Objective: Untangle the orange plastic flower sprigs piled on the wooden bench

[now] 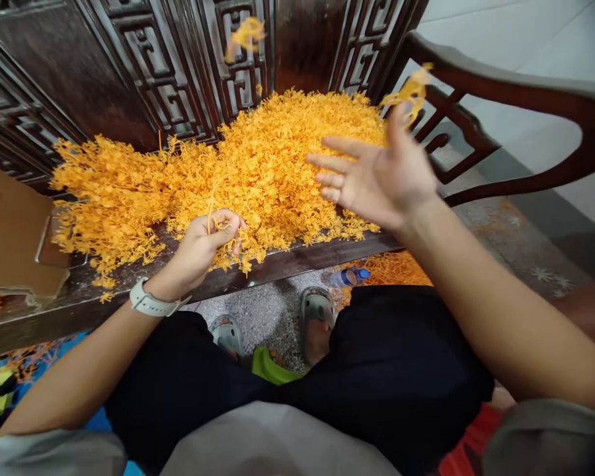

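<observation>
A big heap of yellow-orange plastic flower pieces lies on a dark wooden bench. At its front edge my left hand, with a pale watch strap on the wrist, is closed in a pinch on a thin yellow plastic stem. My right hand is over the heap's right side, palm turned up and fingers spread, smeared by motion. By its thumb is a blurred yellow piece, apparently in the air. Another blurred yellow piece hangs in front of the carved backrest.
The carved backrest rises behind the heap, and a curved armrest stands at right. A cardboard box sits at left. Below are a plastic bottle, orange strands and my feet in clogs.
</observation>
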Available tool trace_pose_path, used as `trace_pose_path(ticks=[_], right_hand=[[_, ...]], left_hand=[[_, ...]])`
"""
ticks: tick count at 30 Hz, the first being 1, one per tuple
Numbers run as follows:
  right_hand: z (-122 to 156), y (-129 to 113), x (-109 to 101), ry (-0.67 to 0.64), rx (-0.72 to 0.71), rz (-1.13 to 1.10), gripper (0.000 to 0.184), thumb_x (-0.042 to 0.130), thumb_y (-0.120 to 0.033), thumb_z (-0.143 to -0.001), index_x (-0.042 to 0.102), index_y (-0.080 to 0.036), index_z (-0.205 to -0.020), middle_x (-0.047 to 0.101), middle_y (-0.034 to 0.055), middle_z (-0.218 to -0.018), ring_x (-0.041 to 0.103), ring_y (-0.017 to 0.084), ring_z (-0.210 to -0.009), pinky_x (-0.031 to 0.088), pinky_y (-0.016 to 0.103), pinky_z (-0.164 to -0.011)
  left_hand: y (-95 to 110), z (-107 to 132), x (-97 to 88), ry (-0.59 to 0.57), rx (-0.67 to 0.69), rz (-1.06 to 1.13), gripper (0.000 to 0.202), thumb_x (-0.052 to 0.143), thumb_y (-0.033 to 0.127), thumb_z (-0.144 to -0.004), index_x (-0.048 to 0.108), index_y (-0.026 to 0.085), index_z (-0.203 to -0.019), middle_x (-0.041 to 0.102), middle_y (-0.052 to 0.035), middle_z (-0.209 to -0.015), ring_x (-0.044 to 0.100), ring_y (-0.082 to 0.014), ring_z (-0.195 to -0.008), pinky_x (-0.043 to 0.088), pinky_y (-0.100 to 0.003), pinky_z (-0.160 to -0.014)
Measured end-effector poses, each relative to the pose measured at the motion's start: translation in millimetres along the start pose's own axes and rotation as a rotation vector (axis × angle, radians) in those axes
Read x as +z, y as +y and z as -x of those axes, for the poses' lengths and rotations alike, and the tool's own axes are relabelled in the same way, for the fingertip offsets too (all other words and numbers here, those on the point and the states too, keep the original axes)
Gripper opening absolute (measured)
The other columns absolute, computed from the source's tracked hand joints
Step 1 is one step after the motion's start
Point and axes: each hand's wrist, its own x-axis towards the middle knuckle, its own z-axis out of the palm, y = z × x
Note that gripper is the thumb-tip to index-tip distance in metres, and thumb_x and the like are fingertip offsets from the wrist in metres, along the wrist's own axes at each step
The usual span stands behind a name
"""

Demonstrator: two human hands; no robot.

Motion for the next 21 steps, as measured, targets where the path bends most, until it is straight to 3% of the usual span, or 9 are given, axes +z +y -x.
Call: trace_pose_path(ticks=[3, 7, 11, 13, 16, 18, 19, 20, 21], right_hand=[[-1.6, 25.3, 13.1, -0.024, 0.053, 0.178, 0.052, 0.059, -0.07, -0.097, 0.069, -0.019, -0.102, 0.072, 0.0068, -0.088, 0.061, 0.013, -0.066, 0.051, 0.027, -0.059], [3.5, 53.5, 43.1, -0.211, 0.023, 0.333, 0.047, 0.072, -0.066, -0.091, 0.068, -0.02, -0.097, 0.07, 0.0036, -0.086, 0.059, 0.011, -0.062, 0.048, 0.025, -0.055], [10.7, 51.3, 57.0, -0.426, 0.028, 0.44, 0.051, 0.07, -0.065, -0.092, 0.064, -0.018, -0.074, 0.057, -0.0031, -0.062, 0.049, 0.008, -0.054, 0.04, 0.022, -0.052], [20.1, 37.0, 56.9, -0.682, 0.111, 0.452, 0.051, 0.069, -0.064, -0.093, 0.066, -0.017, -0.073, 0.059, -0.0024, -0.061, 0.048, 0.008, -0.052, 0.04, 0.022, -0.052], [40.7, 6.2, 55.0, -1.249, 0.303, 0.463, 0.043, 0.083, -0.06, -0.083, 0.074, -0.019, -0.077, 0.07, 0.0034, -0.068, 0.062, 0.012, -0.058, 0.048, 0.023, -0.055], [51.6, -12.0, 52.5, -1.441, 0.396, 0.455, 0.034, 0.085, -0.052, -0.083, 0.076, -0.02, -0.079, 0.075, 0.0081, -0.074, 0.071, 0.017, -0.069, 0.055, 0.024, -0.063], [53.6, -18.2, 50.2, -1.424, 0.392, 0.417, 0.03, 0.083, -0.049, -0.086, 0.077, -0.02, -0.081, 0.076, 0.0094, -0.077, 0.073, 0.018, -0.072, 0.056, 0.025, -0.067], [52.7, -21.9, 47.0, -1.307, 0.336, 0.344, 0.028, 0.079, -0.048, -0.09, 0.078, -0.021, -0.085, 0.077, 0.009, -0.079, 0.072, 0.018, -0.072, 0.056, 0.026, -0.067], [48.7, -23.0, 43.1, -1.099, 0.237, 0.246, 0.028, 0.074, -0.05, -0.094, 0.078, -0.022, -0.091, 0.077, 0.0073, -0.082, 0.07, 0.016, -0.068, 0.055, 0.026, -0.064]], left_hand=[[1.3, 1.3, 3.7, -0.034, 0.002, -0.002, 0.023, 0.07, 0.039, -0.095, 0.067, 0.02, -0.083, 0.062, -0.0001, -0.069, 0.055, -0.0134, -0.057, 0.047, -0.03, -0.064], [0.9, 7.2, 12.7, -0.119, 0.012, -0.024, 0.025, 0.069, 0.044, -0.097, 0.068, 0.021, -0.087, 0.068, -0.0017, -0.071, 0.06, -0.0155, -0.063, 0.048, -0.03, -0.066], [-5.6, 5.9, 14.4, -0.123, 0.065, -0.096, 0.025, 0.071, 0.043, -0.094, 0.068, 0.02, -0.086, 0.067, -0.0023, -0.073, 0.057, -0.0161, -0.066, 0.045, -0.03, -0.066], [-10.0, -1.9, 6.2, -0.013, 0.12, -0.163, 0.022, 0.072, 0.037, -0.09, 0.066, 0.02, -0.078, 0.063, -0.0021, -0.073, 0.054, -0.016, -0.068, 0.044, -0.03, -0.068], [-13.6, -16.6, -14.6, 0.201, 0.147, -0.188, 0.018, 0.068, 0.025, -0.084, 0.06, 0.02, -0.068, 0.059, -0.0021, -0.075, 0.05, -0.0159, -0.072, 0.041, -0.029, -0.068], [-12.9, -21.9, -25.7, 0.243, 0.134, -0.165, 0.017, 0.068, 0.023, -0.082, 0.058, 0.02, -0.069, 0.057, -0.0019, -0.077, 0.047, -0.0155, -0.071, 0.039, -0.029, -0.066], [-11.8, -22.4, -28.3, 0.225, 0.131, -0.163, 0.016, 0.069, 0.025, -0.083, 0.059, 0.02, -0.071, 0.057, -0.0019, -0.078, 0.047, -0.0154, -0.07, 0.038, -0.029, -0.066], [-10.4, -21.6, -28.5, 0.196, 0.13, -0.168, 0.016, 0.069, 0.028, -0.085, 0.061, 0.02, -0.073, 0.058, -0.0021, -0.078, 0.047, -0.0154, -0.07, 0.039, -0.029, -0.065], [-9.0, -19.8, -26.5, 0.163, 0.131, -0.178, 0.018, 0.068, 0.032, -0.087, 0.063, 0.02, -0.075, 0.059, -0.0022, -0.078, 0.047, -0.0155, -0.069, 0.039, -0.029, -0.065]])
